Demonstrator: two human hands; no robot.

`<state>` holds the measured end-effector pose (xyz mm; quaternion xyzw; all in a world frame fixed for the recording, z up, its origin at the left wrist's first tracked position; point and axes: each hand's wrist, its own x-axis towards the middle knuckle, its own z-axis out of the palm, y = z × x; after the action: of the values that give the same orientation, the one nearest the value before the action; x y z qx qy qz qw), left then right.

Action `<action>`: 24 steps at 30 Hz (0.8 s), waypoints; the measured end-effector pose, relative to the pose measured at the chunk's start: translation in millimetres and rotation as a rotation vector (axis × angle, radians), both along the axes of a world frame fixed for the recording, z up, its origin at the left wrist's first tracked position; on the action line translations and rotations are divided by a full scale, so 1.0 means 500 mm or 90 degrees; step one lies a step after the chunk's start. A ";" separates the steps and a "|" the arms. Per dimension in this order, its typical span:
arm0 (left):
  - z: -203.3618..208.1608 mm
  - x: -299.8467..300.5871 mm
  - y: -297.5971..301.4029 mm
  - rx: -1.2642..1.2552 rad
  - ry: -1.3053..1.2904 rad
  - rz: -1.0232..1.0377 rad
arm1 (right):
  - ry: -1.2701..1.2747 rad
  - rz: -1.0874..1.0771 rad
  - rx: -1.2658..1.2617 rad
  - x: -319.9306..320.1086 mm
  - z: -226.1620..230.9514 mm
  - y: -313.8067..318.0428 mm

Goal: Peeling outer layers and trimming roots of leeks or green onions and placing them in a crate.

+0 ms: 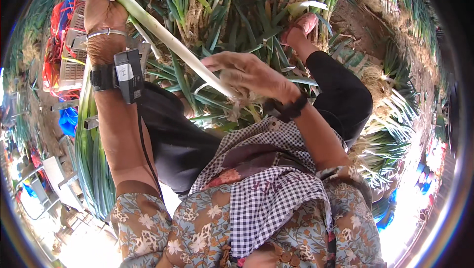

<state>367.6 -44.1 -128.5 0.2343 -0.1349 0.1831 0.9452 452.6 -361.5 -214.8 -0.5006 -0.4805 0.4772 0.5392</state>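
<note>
A long green onion (170,41) slants across the view, its green end at the upper left and its root end near the middle. My left hand (108,1) is wrapped round it near the green end. By the lower part of the white stalk is my right hand (254,76), its fingers stretched toward the stalk and slightly blurred. I cannot tell whether they touch it. Beneath the right hand, the pale roots (239,101) hang over my lap.
Piles of green onions (197,1) lie on the ground ahead, with more heaps (385,120) to the right. Left of me are a plastic crate (73,65) with red and blue material around it and long green leaves (94,159). A checked apron (276,194) covers my front.
</note>
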 end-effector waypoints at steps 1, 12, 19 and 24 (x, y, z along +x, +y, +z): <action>0.001 0.004 -0.009 -0.035 0.004 0.007 | 0.168 0.116 -0.130 0.029 0.013 0.003; 0.058 -0.116 0.041 -0.060 -0.066 0.105 | 0.125 -0.149 -0.142 -0.047 -0.042 -0.072; 0.007 -0.142 0.098 0.050 0.061 0.251 | -0.406 -0.132 0.015 0.050 -0.214 -0.111; -0.012 -0.167 0.164 0.088 0.161 0.447 | -0.659 -0.262 -0.108 0.059 -0.207 -0.140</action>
<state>284.0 38.0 -134.4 0.3501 0.0595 0.4557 0.8163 482.1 -431.7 -318.2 -0.7943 -0.5349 0.0917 0.2731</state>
